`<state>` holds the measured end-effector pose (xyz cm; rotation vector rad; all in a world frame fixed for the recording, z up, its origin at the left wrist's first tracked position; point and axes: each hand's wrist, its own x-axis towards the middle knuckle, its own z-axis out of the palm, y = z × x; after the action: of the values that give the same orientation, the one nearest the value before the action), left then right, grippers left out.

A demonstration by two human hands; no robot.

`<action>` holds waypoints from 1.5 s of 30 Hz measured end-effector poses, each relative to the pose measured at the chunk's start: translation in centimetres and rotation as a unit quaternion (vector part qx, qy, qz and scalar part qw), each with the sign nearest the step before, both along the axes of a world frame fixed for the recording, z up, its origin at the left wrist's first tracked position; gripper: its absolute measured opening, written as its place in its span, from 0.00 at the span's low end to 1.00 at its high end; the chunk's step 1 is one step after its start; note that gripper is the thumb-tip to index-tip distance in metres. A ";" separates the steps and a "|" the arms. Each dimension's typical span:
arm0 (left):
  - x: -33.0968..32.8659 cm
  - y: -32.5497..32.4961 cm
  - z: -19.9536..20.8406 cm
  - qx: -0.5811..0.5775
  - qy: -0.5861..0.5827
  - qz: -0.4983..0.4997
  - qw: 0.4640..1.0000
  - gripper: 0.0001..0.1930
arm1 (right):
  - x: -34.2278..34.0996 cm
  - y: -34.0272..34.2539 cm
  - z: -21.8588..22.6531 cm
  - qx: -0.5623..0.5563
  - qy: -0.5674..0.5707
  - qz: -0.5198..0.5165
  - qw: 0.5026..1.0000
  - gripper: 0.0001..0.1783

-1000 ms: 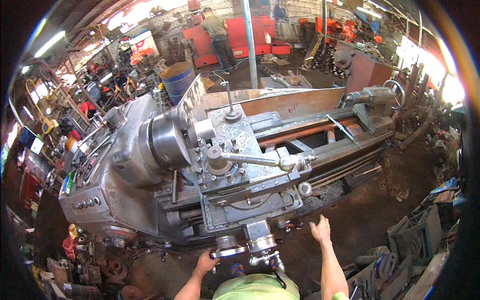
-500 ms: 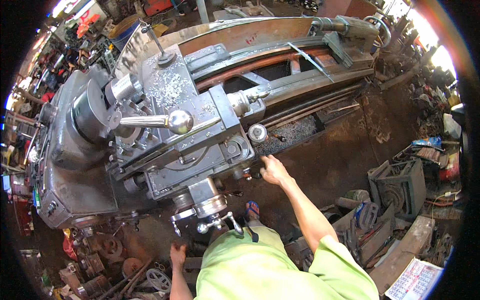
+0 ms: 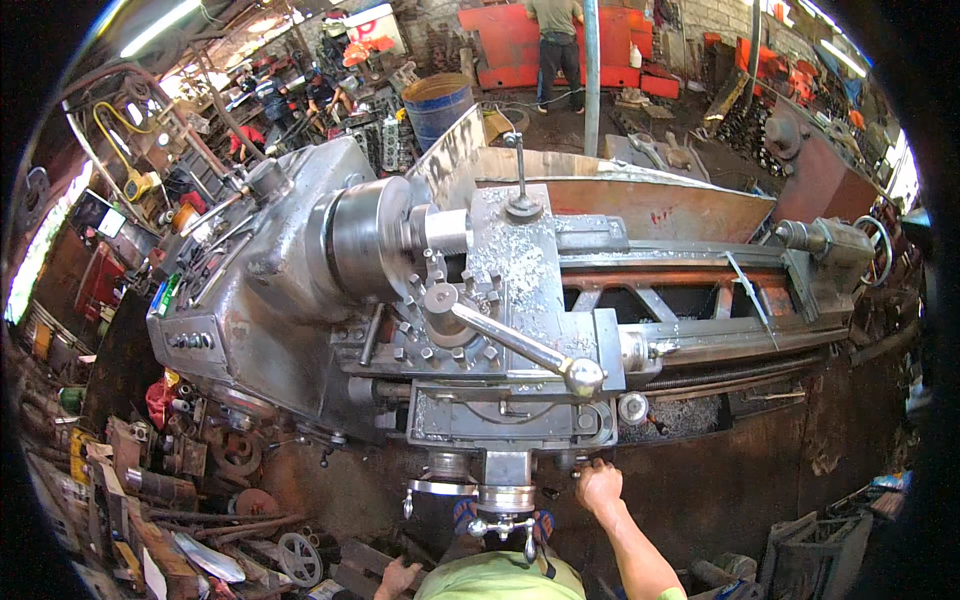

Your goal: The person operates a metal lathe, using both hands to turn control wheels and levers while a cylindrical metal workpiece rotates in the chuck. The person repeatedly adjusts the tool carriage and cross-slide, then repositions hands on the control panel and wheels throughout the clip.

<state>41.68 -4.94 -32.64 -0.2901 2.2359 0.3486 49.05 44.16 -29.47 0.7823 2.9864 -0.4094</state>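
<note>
A big grey metal lathe (image 3: 300, 230) stretches across in front of me. My right hand (image 3: 600, 487) is closed around a small lever (image 3: 578, 466) below the carriage's right end; its fingers partly hide the lever. Low beside my body, my left hand (image 3: 398, 577) hangs with loosely parted fingers and nothing in it. A shiny cylindrical workpiece (image 3: 450, 231) sticks out of the chuck (image 3: 365, 238). Nearer me, the tool post (image 3: 442, 312) carries a long ball-ended handle (image 3: 530, 350). Bright metal shavings (image 3: 525, 258) lie on the cross slide. Crank handwheels (image 3: 503, 525) project toward my legs.
Right of the carriage runs the lathe bed, with a thin pale strip (image 3: 750, 292) across it and the tailstock (image 3: 825, 245) at its end. Scrap parts and a spoked wheel (image 3: 300, 558) crowd the lower left. Behind stand a blue drum (image 3: 437, 110) and a person (image 3: 558, 50).
My view has tilted up and turned left, so more of the workshop shows behind the lathe. My right hand stays at the lever; my left hand still hangs low.
</note>
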 end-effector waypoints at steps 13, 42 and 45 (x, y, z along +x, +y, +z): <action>-24.0 3.8 27.6 0.104 0.758 -0.084 0.638 0.19 | -0.1 -0.3 -0.2 0.031 0.049 -0.015 0.998 0.07; -38.1 6.2 33.3 0.065 0.825 -0.129 0.547 0.27 | 0.5 -4.9 0.4 -0.059 -0.095 -0.254 0.961 0.46; -38.1 5.9 34.1 0.078 0.816 -0.130 0.558 0.25 | 1.5 -8.5 3.2 -0.137 0.019 -0.355 0.925 0.41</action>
<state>3.55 1.00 1.48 0.9167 3.9140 0.8689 50.60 35.65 -26.30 1.8059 2.4772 -0.8337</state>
